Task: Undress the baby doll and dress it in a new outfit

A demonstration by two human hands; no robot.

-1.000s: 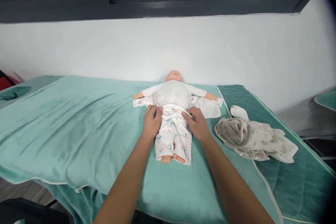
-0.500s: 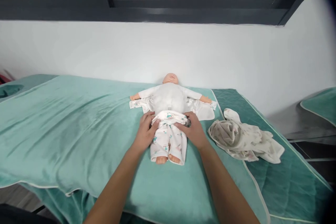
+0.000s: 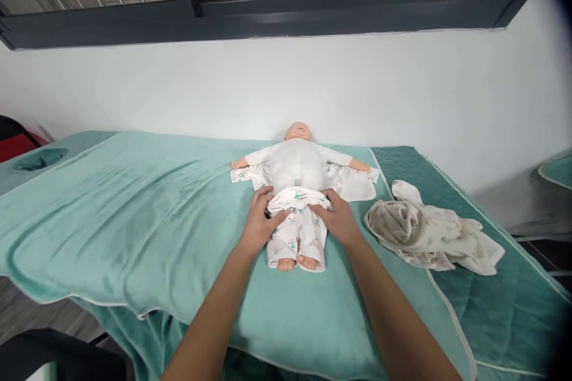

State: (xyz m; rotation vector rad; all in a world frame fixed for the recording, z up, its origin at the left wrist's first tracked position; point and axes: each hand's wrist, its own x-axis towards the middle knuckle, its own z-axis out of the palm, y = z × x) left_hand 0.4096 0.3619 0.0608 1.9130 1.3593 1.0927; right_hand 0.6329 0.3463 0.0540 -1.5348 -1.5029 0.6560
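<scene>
On a green sheet lies a baby doll [image 3: 298, 161] on its back, arms spread, its head toward the wall. Its torso is white, and printed clothing lies spread open beneath its arms. White patterned baby pants [image 3: 297, 232] cover its legs, with the feet showing at the cuffs and the waistband bunched at the hips. My left hand [image 3: 260, 219] is closed on the left side of the waistband, thumb over the front. On the other side my right hand [image 3: 337, 214] grips the waistband the same way. The fingertips of both hands are partly hidden.
To the right lies a crumpled pale cloth garment [image 3: 429, 232] across the sheet edge. The green sheet [image 3: 134, 208] covers the bed, with a darker quilted mat [image 3: 500, 303] at right. Behind are a white wall and a barred window [image 3: 268, 12]. A black object [image 3: 58, 357] stands at lower left.
The camera view has tilted and shifted slightly, so the scene sits farther right. Both hands stay at the waistband, with the thumbs a little farther in over the fabric.
</scene>
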